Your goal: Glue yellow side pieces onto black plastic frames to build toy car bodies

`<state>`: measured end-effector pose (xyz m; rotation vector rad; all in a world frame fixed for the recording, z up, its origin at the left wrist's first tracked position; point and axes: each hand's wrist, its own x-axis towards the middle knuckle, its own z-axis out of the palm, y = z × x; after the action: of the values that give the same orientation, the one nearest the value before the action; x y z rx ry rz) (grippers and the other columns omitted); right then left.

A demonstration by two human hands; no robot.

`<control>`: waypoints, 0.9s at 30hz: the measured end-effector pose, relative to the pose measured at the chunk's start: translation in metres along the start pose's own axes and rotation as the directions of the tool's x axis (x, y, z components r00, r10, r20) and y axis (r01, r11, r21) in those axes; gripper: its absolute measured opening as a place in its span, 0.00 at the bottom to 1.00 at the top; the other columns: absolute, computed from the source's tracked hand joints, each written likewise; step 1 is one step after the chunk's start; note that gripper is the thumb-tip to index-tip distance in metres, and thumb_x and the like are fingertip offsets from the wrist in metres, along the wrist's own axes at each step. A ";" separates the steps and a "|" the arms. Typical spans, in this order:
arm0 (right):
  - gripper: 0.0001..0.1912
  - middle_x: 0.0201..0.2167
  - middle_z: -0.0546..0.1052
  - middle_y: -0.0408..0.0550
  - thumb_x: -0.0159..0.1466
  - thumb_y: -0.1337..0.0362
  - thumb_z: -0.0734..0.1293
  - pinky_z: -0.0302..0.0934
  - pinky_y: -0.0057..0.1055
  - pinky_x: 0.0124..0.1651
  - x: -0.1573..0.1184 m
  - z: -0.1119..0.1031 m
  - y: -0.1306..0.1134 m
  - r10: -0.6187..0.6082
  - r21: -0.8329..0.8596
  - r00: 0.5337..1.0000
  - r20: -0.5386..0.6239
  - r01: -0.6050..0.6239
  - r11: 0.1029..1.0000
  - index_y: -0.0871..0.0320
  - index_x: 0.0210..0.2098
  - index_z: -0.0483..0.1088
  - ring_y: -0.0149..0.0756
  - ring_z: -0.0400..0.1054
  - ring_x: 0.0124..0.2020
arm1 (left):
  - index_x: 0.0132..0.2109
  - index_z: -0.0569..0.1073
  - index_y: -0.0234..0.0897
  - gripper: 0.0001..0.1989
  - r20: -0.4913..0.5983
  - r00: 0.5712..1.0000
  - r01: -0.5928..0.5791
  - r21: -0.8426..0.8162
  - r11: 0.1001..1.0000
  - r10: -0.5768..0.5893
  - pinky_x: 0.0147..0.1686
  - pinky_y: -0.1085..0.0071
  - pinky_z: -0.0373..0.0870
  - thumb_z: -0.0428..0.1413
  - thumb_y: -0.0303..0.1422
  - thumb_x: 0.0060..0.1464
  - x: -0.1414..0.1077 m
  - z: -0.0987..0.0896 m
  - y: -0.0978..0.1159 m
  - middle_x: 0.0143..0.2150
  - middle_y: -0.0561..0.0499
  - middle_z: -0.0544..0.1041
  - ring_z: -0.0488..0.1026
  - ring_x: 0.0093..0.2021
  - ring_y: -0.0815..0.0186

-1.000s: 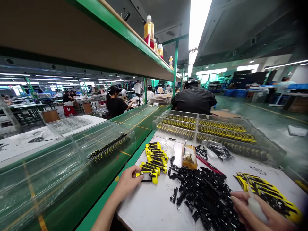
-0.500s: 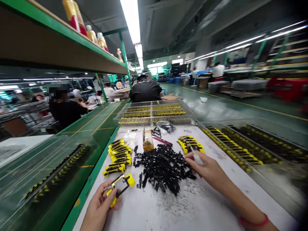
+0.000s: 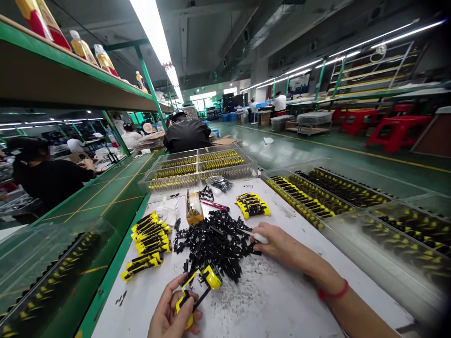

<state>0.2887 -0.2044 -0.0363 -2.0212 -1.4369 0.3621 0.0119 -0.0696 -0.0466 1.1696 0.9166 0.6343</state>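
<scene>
My left hand is closed on one end of a yellow-and-black plastic frame, tilted above the white work surface. In my right hand is a white-handled pointed tool, its thin tip over the pile of small black plastic parts. Whether the fingers also pinch a black part is too small to see. Left of the pile lie stacked yellow-and-black frames. A shorter row of similar frames lies behind my right hand.
A small box and a red pen-like tool lie behind the pile. Clear trays of yellow-and-black parts stand at the back, right and left. A person in a dark jacket sits ahead.
The view has turned to the right. My right hand has brought the tool from near the short row of frames to the black pile; my left hand still holds its frame.
</scene>
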 end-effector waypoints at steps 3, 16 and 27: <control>0.05 0.35 0.71 0.47 0.59 0.63 0.64 0.60 0.34 0.42 0.000 -0.003 -0.003 0.008 0.022 1.000 -0.005 -0.008 1.000 0.56 0.32 0.70 0.37 0.65 0.37 | 0.53 0.70 0.40 0.38 -0.034 0.999 -0.009 0.001 1.000 0.009 0.20 0.73 0.69 0.67 0.48 0.33 -0.002 -0.001 0.001 0.32 0.50 0.75 0.73 0.25 0.65; 0.17 0.26 0.71 0.41 0.59 0.53 0.67 0.49 0.19 0.17 -0.001 0.000 -0.045 0.047 0.689 0.956 0.291 -0.243 0.682 0.59 0.39 0.65 0.20 0.55 0.17 | 0.41 0.78 0.37 0.21 0.152 0.965 -0.251 0.285 0.925 0.215 0.28 0.71 0.72 0.60 0.48 0.46 0.002 0.012 0.005 0.34 0.48 0.75 0.72 0.26 0.65; 0.16 0.23 0.74 0.41 0.57 0.54 0.69 0.45 0.16 0.13 -0.003 0.011 -0.058 -0.023 0.766 0.895 0.446 -0.368 0.528 0.58 0.34 0.63 0.18 0.54 0.13 | 0.44 0.76 0.45 0.09 0.396 0.742 -0.670 0.438 0.599 0.541 0.31 0.74 0.68 0.54 0.35 0.57 -0.002 0.063 0.015 0.35 0.50 0.71 0.70 0.33 0.66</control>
<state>0.2382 -0.1915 -0.0090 -1.2778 -0.9272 1.3634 0.0661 -0.0983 -0.0245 2.1046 0.4795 0.7814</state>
